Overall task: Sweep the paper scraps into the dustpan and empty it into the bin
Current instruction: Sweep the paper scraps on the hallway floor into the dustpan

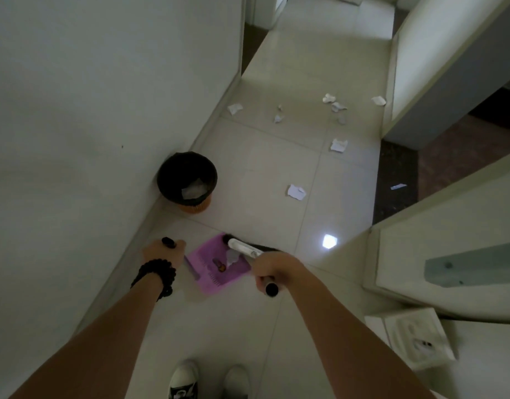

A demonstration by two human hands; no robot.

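Note:
My left hand (pixel 163 252) grips the black-tipped handle of a purple dustpan (pixel 212 264) that rests on the tiled floor. My right hand (pixel 272 269) grips the broom handle (pixel 271 289); the broom's white head (pixel 243 249) with dark bristles sits at the pan's far edge. A paper scrap (pixel 232 257) and a small brown bit lie in the pan. Several white paper scraps are strewn on the floor ahead, the nearest scrap (pixel 296 192) to the right of the bin. The black-lined orange bin (pixel 187 180) stands against the left wall with paper inside.
A white wall runs along the left. A door frame (pixel 420 90) and an open door (pixel 449 231) stand on the right, with a dark floor strip between them. My shoes (pixel 184 380) are at the bottom. A white square object (pixel 415 338) lies at lower right.

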